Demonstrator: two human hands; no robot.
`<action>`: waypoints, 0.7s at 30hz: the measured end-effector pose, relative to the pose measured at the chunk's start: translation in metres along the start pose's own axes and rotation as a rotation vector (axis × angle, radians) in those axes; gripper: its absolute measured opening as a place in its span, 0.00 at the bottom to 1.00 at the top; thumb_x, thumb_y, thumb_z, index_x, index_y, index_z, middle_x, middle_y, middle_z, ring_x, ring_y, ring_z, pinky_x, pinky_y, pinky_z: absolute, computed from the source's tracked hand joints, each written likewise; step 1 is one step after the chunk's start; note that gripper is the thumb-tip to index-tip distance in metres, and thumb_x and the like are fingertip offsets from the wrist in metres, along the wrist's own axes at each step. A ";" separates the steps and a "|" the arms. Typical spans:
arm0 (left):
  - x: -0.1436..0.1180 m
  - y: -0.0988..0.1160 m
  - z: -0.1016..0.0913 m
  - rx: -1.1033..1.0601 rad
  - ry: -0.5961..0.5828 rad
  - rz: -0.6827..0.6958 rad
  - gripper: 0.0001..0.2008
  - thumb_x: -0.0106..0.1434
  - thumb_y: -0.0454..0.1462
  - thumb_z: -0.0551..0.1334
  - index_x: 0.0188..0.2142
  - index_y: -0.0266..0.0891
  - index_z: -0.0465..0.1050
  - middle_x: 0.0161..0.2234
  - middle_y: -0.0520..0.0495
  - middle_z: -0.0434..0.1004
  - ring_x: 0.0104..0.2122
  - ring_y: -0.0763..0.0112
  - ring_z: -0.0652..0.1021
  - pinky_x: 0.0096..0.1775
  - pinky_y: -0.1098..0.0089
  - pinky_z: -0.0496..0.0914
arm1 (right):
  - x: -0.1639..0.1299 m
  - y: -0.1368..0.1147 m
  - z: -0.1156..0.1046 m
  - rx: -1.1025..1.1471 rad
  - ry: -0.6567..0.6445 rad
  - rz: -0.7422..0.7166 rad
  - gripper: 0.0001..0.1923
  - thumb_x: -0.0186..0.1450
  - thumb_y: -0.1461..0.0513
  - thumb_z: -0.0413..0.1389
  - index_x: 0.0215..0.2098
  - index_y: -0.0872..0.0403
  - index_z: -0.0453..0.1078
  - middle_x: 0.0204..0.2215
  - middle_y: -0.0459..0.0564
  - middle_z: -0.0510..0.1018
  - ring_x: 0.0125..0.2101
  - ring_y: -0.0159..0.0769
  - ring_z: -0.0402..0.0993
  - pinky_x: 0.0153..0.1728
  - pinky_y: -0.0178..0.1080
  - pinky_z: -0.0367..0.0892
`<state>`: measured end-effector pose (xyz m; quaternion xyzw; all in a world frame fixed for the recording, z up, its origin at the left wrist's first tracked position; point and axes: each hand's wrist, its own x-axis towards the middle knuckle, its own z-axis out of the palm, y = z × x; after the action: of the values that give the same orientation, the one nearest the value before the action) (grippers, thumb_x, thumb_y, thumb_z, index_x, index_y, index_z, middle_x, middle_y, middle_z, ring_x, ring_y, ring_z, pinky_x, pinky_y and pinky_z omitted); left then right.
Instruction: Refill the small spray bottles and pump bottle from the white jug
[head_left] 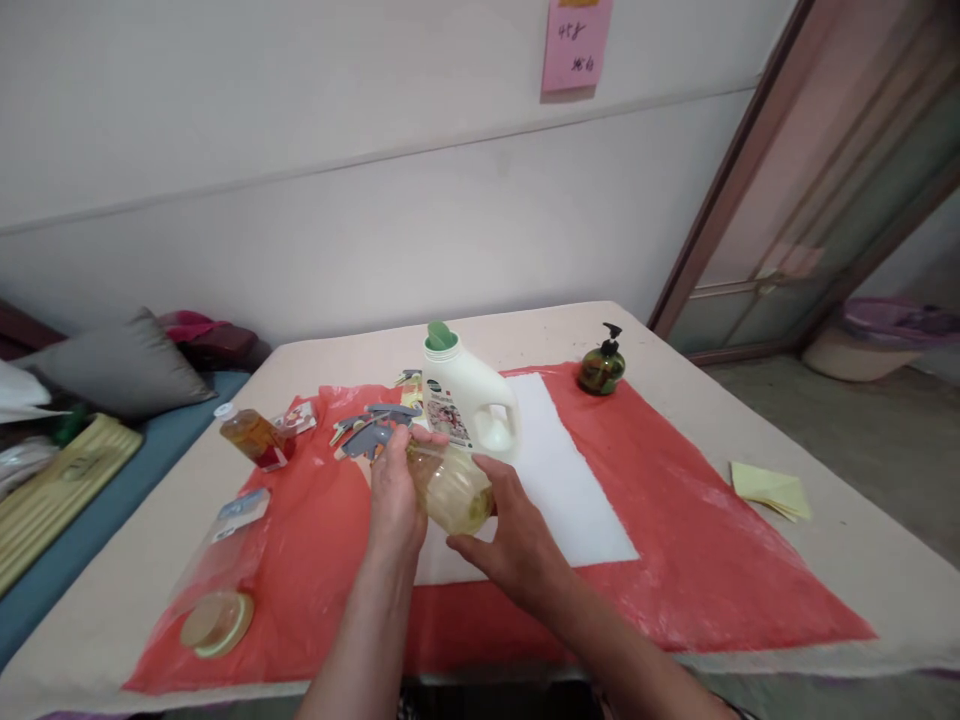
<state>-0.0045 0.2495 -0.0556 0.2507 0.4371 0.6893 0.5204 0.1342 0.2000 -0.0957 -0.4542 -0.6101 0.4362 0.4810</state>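
Note:
A clear, yellowish plastic bottle (450,490) is tilted over the middle of the table, its base toward the right. My left hand (397,490) wraps round its left end, with the fingers partly hidden behind it. At the base, my right hand (517,530) holds it between thumb and fingers. Just past my left hand are grey trigger-like parts (371,435); whether they join the bottle I cannot tell. Directly behind stands a white detergent jug (469,395) with a handle and a green cap piece (441,336) at its mouth.
A red plastic sheet (675,530) covers much of the table, with white paper (577,490) on it. On the left are an amber bottle (255,437) and a round lidded container (217,622). On the right are a green pump bottle (601,370) and a folded yellow cloth (770,490).

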 end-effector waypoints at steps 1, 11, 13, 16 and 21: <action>0.000 0.001 -0.001 0.033 -0.019 -0.017 0.16 0.57 0.49 0.65 0.30 0.37 0.75 0.32 0.45 0.82 0.37 0.61 0.82 0.42 0.65 0.72 | -0.001 0.001 0.001 -0.011 0.018 -0.007 0.42 0.47 0.63 0.70 0.59 0.45 0.63 0.55 0.52 0.69 0.45 0.42 0.72 0.46 0.46 0.71; -0.005 0.015 -0.005 -0.022 -0.195 -0.236 0.18 0.58 0.51 0.65 0.33 0.36 0.76 0.38 0.38 0.84 0.41 0.55 0.82 0.45 0.60 0.73 | 0.000 0.004 0.009 0.945 -0.212 0.463 0.27 0.55 0.47 0.66 0.44 0.54 0.68 0.31 0.47 0.78 0.24 0.30 0.74 0.21 0.30 0.68; -0.006 0.016 -0.004 -0.037 -0.204 -0.256 0.18 0.58 0.50 0.65 0.33 0.36 0.76 0.38 0.38 0.84 0.41 0.55 0.82 0.45 0.60 0.73 | -0.003 0.007 0.013 1.109 -0.220 0.568 0.26 0.59 0.44 0.62 0.44 0.55 0.70 0.30 0.47 0.79 0.22 0.27 0.74 0.20 0.27 0.67; -0.006 0.015 -0.005 -0.030 -0.203 -0.266 0.17 0.58 0.49 0.65 0.34 0.36 0.76 0.38 0.39 0.84 0.40 0.57 0.82 0.43 0.61 0.73 | -0.004 0.011 0.017 1.238 -0.206 0.716 0.27 0.61 0.43 0.61 0.46 0.55 0.71 0.28 0.47 0.80 0.20 0.26 0.73 0.20 0.25 0.66; -0.002 0.012 -0.008 -0.033 -0.144 -0.137 0.16 0.58 0.48 0.64 0.32 0.36 0.74 0.34 0.42 0.83 0.36 0.61 0.82 0.40 0.65 0.73 | 0.001 0.003 0.017 1.099 -0.176 0.631 0.30 0.63 0.41 0.56 0.51 0.54 0.66 0.34 0.50 0.80 0.19 0.25 0.71 0.19 0.27 0.66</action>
<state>-0.0163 0.2441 -0.0494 0.2603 0.4033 0.6395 0.6005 0.1175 0.2001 -0.1015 -0.2615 -0.1714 0.8417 0.4402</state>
